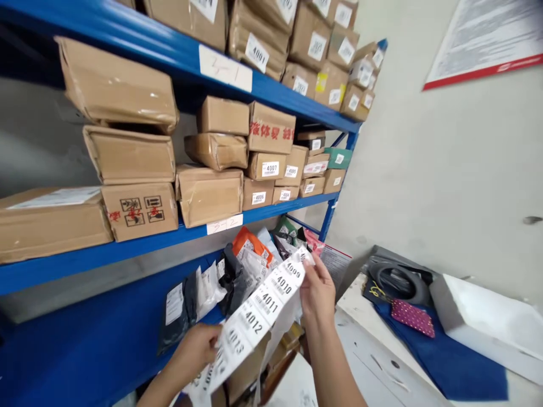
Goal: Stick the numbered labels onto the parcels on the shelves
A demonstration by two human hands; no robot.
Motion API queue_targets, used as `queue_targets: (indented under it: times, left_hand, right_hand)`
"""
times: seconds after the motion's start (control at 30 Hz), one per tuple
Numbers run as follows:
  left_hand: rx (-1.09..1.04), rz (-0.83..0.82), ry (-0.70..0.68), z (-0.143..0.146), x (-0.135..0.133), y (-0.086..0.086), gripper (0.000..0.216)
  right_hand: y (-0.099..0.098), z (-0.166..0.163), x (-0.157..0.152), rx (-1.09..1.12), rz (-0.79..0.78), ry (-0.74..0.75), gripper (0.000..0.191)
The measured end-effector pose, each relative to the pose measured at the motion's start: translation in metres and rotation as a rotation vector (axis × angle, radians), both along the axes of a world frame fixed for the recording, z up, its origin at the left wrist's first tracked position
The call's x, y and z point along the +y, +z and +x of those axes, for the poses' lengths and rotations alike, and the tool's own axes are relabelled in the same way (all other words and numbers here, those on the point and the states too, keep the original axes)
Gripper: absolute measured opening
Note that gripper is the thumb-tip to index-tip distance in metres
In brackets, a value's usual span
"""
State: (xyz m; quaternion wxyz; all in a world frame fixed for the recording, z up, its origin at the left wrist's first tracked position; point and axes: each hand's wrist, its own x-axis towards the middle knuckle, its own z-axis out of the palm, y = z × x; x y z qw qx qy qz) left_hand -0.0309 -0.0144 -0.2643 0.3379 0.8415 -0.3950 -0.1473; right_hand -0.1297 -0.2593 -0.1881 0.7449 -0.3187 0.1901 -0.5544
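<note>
I have the left hand [194, 349] and right hand [319, 291] both pinching the strip [262, 308]; hold it taut, print facing up, without creasing.

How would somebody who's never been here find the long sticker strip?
Find the blue shelf, then look below its cardboard boxes. The long sticker strip slants down from the right hand past the left hand. Unlike the single labels on boxes, it shows many numbers in a row, including 4010 to 4012.
</note>
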Motion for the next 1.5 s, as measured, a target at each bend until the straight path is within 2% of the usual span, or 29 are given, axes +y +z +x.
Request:
queue_targets:
  times: [0.07, 0.1, 0.2, 0.27, 0.37, 0.47, 0.5, 0.57, 0.63, 0.73, 0.83, 0.9, 0.97, 1.07, 1.27, 1.4, 1.5]
  left_hand:
    - [-0.084, 0.147, 0.042, 0.013, 0.005, -0.016, 0.032]
    - [-0.105, 0.179, 0.109, 0.019, 0.007, -0.022, 0.037]
    - [-0.121, 0.081, 0.275, 0.029, 0.005, -0.024, 0.034]
    - [-0.145, -0.092, 0.322, 0.026, -0.009, -0.009, 0.031]
    - [-0.109, -0.355, 0.315, 0.011, -0.047, 0.028, 0.04]
    - [0.057, -0.589, 0.249, 0.0, -0.092, 0.064, 0.075]
    - [0.115, -0.642, 0.226, -0.001, -0.104, 0.073, 0.076]
    - [0.199, -0.718, 0.187, 0.002, -0.122, 0.087, 0.056]
    - [0.196, -0.742, 0.175, 0.007, -0.132, 0.095, 0.038]
    - [0.018, -0.721, 0.266, 0.016, -0.14, 0.108, 0.038]
    - [-0.109, -0.765, 0.273, 0.022, -0.148, 0.125, 0.033]
    - [-0.107, -0.817, 0.238, 0.026, -0.155, 0.138, 0.028]
    - [-0.114, -0.866, 0.265, 0.03, -0.163, 0.151, 0.028]
    - [-0.162, -0.935, 0.322, 0.036, -0.173, 0.169, 0.029]
    - [-0.147, -1.045, 0.214, 0.044, -0.181, 0.214, 0.026]
    - [-0.181, -1.105, 0.269, 0.049, -0.183, 0.235, 0.025]
    - [-0.082, -1.113, 0.201, 0.054, -0.184, 0.243, 0.03]
  right_hand:
    - [0.013, 0.003, -0.027, -0.024, -0.019, -0.066, 0.05]
    - [0.016, 0.005, -0.038, -0.006, -0.055, -0.088, 0.049]
    - [0.018, 0.012, -0.055, 0.099, -0.216, -0.038, 0.044]
    - [0.014, 0.019, -0.051, 0.161, -0.337, 0.102, 0.038]
    - [0.008, 0.029, -0.035, 0.195, -0.457, 0.366, 0.028]
    - [0.007, 0.036, -0.022, 0.179, -0.488, 0.573, 0.027]
    - [0.009, 0.038, -0.021, 0.175, -0.52, 0.609, 0.026]
    - [0.015, 0.041, -0.023, 0.185, -0.674, 0.578, 0.022]
    - [0.024, 0.045, -0.03, 0.205, -0.885, 0.46, 0.013]
    - [0.041, 0.055, -0.043, 0.181, -1.048, 0.422, 0.004]
    - [0.062, 0.066, -0.053, 0.109, -1.055, 0.463, 0.008]
    - [0.077, 0.072, -0.058, 0.088, -1.054, 0.463, 0.015]
    - [0.092, 0.078, -0.062, 0.091, -1.061, 0.496, 0.02]
    - [0.114, 0.087, -0.068, 0.082, -1.09, 0.55, 0.011]
    - [0.158, 0.107, -0.08, 0.001, -1.196, 0.488, 0.016]
    - [0.18, 0.116, -0.085, -0.033, -1.204, 0.561, 0.017]
    - [0.187, 0.12, -0.086, -0.055, -1.198, 0.537, 0.017]
